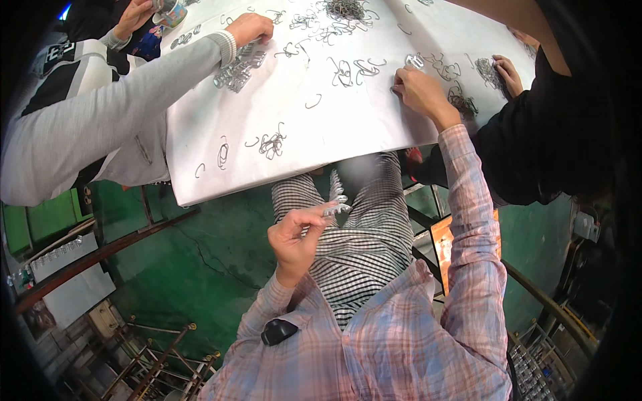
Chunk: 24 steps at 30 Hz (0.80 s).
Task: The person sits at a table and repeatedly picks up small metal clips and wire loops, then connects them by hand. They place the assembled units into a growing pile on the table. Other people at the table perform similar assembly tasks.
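My left hand (294, 242) is held over my lap, thumb and fingers pinching a row of shiny metal clips (338, 200) that juts up toward the table edge. My right hand (422, 92) rests on the white-covered table (267, 113), its fingers bent down and pressed together; whatever is in them is hidden. Right beyond its knuckles lies a shiny metal piece (414, 61). Thin bent wire hooks (344, 72) are scattered just left of it, and a darker heap of hooks (461, 101) lies to its right. Nearer the front edge sits a small tangle of hooks (271, 145).
At the left, a co-worker's hand (249, 28) is over a pile of shiny metal pieces (239, 70). Another person's hand holds a cup (172, 13) at the far left. On the right, a co-worker's hand (509, 75) touches a hook pile (490, 72). A large hook heap (346, 9) lies far back.
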Available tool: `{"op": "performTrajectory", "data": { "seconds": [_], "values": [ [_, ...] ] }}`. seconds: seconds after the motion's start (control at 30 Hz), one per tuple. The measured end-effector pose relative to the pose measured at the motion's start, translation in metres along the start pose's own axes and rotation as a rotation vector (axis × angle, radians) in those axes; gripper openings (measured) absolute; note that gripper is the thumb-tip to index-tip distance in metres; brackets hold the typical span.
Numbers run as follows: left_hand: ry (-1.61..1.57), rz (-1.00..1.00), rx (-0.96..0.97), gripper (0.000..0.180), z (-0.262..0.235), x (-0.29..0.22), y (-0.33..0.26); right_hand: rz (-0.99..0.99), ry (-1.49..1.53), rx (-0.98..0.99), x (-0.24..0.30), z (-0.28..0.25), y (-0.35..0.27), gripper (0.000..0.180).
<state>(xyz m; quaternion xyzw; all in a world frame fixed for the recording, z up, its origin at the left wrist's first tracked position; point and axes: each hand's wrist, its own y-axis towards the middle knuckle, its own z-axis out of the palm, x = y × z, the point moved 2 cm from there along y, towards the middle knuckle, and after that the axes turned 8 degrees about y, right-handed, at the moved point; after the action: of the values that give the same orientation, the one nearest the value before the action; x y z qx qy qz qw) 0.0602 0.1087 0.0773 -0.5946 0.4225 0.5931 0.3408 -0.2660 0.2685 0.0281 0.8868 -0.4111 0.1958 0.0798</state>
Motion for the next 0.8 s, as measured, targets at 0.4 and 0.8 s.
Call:
{"op": "performTrajectory", "data": {
  "seconds": [0.4,0.8],
  "values": [
    [-0.106,-0.220,-0.191,0.013,0.013,0.036,0.024,0.182,1.042,-0.169,0.128,0.011,-0.125,0.006],
    [0.004,-0.169,-0.179,0.011,0.030,0.032,0.030,0.149,1.104,-0.489,0.151,0.043,-0.134,0.008]
  ]
}}
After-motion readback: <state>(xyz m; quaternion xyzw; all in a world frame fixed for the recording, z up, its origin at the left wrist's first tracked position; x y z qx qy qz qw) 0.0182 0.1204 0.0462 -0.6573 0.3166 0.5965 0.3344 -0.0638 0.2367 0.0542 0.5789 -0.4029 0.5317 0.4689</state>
